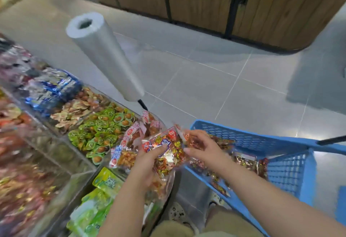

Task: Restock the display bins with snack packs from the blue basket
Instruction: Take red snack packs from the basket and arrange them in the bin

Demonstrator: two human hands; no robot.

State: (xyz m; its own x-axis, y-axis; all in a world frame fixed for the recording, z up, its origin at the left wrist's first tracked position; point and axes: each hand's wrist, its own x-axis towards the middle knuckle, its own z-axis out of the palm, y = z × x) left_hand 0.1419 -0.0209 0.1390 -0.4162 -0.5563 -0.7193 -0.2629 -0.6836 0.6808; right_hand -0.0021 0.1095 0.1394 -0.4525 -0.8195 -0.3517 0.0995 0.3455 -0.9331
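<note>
Hands meet over the bin edge: left hand (149, 159) clutches a red snack bag (164, 148), right hand (201, 146) pinches smaller packs (189, 136) lifted from the blue basket (243, 139) at three o'clock, likely for sorting.

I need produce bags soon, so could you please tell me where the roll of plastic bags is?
In the head view, the roll of plastic bags stands upper left on a black post, above the display bins.

We see a blue basket (280, 141) with a lattice-patterned wall. The snack pack (164, 150) is red and gold with a blue-and-white logo. Green round packets (101, 133) show brown centres, beside blue-and-white packets (54, 90). Lime-green packs (106, 180) lie below. The bag roll (104, 57) is translucent white, the floor (224, 87) grey tile.
</note>
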